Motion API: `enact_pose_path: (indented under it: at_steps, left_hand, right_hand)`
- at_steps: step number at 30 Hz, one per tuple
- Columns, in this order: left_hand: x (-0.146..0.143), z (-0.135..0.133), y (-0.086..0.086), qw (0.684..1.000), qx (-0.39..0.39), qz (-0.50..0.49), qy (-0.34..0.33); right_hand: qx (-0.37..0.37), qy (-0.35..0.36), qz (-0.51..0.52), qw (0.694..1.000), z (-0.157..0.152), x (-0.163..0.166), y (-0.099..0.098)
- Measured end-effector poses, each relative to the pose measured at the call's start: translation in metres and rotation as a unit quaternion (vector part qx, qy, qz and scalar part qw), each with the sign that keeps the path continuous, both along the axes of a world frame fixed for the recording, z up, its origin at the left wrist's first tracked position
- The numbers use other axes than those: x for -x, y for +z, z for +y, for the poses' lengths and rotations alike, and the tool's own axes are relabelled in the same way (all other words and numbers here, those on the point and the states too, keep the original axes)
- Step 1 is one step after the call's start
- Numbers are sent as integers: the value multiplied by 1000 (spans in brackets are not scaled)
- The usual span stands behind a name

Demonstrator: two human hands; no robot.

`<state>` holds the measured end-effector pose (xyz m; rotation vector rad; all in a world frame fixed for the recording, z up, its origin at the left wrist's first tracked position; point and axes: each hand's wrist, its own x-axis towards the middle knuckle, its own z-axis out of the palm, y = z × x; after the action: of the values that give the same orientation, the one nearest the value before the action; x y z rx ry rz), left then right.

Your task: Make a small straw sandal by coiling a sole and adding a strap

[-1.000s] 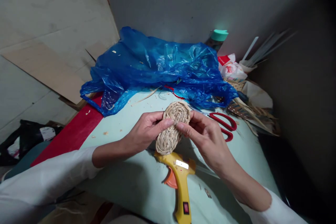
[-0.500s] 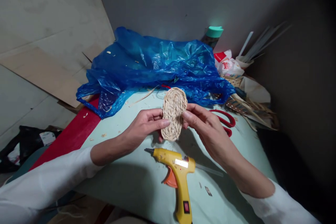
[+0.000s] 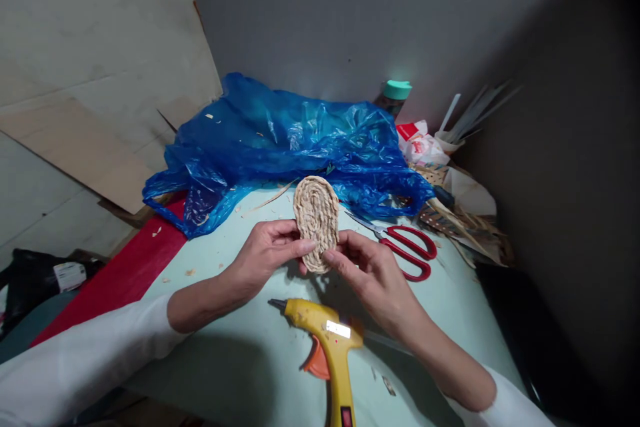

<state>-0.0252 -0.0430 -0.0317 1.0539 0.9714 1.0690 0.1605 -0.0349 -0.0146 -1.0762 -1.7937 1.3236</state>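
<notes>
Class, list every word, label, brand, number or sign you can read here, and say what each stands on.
No text can be read.
Sticker on the glue gun: too bright to read.
Label on the black bag: too small and blurred.
Print on the wrapper: too blurred.

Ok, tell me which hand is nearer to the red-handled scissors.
Right. The right hand is just beside the red-handled scissors in this view; the left hand is farther off, on the far side of the woven piece from them.
</notes>
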Motion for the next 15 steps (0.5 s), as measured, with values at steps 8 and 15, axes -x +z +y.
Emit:
enact_pose_path:
  at_steps: [8, 15]
  left_hand:
    - [20, 19, -3, 997, 8, 49, 61]
    - [29, 30, -2, 963, -88, 212, 143]
  right_hand:
    - [38, -13, -91, 995, 20, -27, -13]
    - [-139, 23, -370, 918, 18, -43, -3]
